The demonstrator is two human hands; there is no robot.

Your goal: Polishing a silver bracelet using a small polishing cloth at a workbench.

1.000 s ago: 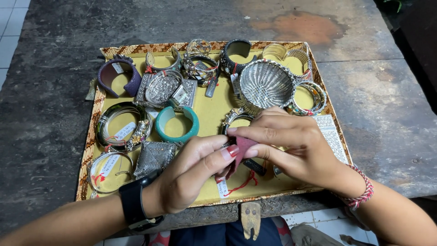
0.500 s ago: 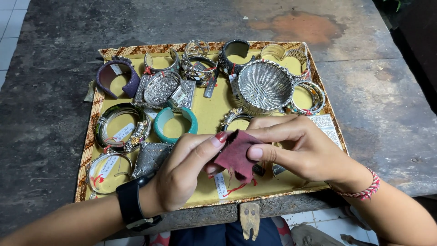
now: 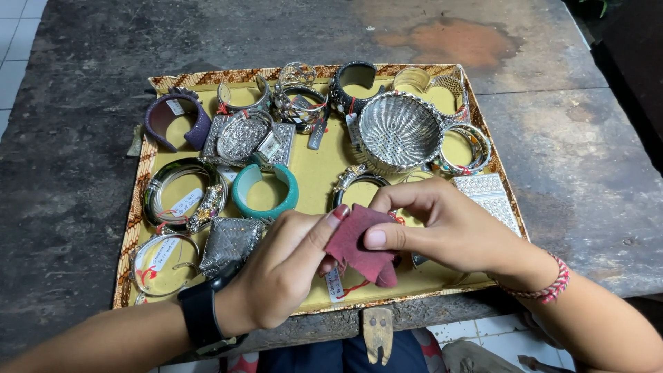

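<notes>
Both hands meet over the near edge of a yellow-lined tray [image 3: 314,162] full of bangles. My left hand [image 3: 280,273], with a black watch on its wrist, pinches a dark red cloth [image 3: 359,243] with the thumb on top. My right hand [image 3: 449,228] grips the same cloth from the right, thumb pressed on it. A small piece of jewellery with a white tag and red string [image 3: 336,284] hangs below the cloth, mostly hidden by the cloth and fingers.
The tray holds a teal bangle [image 3: 264,190], a purple cuff [image 3: 173,121], a large silver mesh cuff [image 3: 400,131], a silver woven piece [image 3: 231,243] and several more silver bangles. It sits on a dark worn table [image 3: 566,159]. Tiled floor shows at the far left.
The red cloth has been spread wider over the hidden piece. My left thumb has moved up onto the cloth and my right thumb now presses its front.
</notes>
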